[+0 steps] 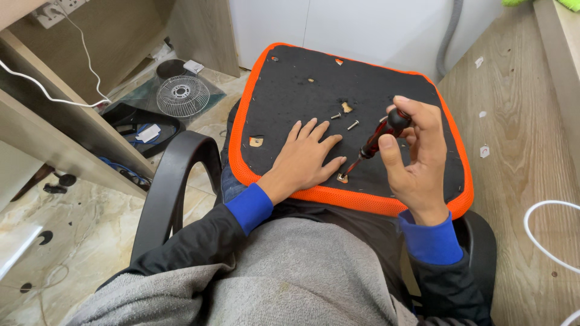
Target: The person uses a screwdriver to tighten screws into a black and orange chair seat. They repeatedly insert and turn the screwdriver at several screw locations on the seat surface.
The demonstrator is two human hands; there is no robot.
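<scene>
An upturned chair seat (290,78), black underneath with an orange mesh rim, lies across my lap. My left hand (305,158) rests flat on it with fingers spread. My right hand (417,154) grips a red and black screwdriver (377,139), held tilted, its tip on a screw (343,177) near the seat's front edge, just beside my left fingertips. Two loose screws (344,119) and a small tan fragment (347,108) lie on the black surface above my left hand.
A black armrest (172,181) curves at my left. A round white fan grille (182,95) and dark parts lie on the floor under a wooden desk (66,127). White cable (547,235) loops on the wood floor at right. A grey hose (448,33) hangs at the back.
</scene>
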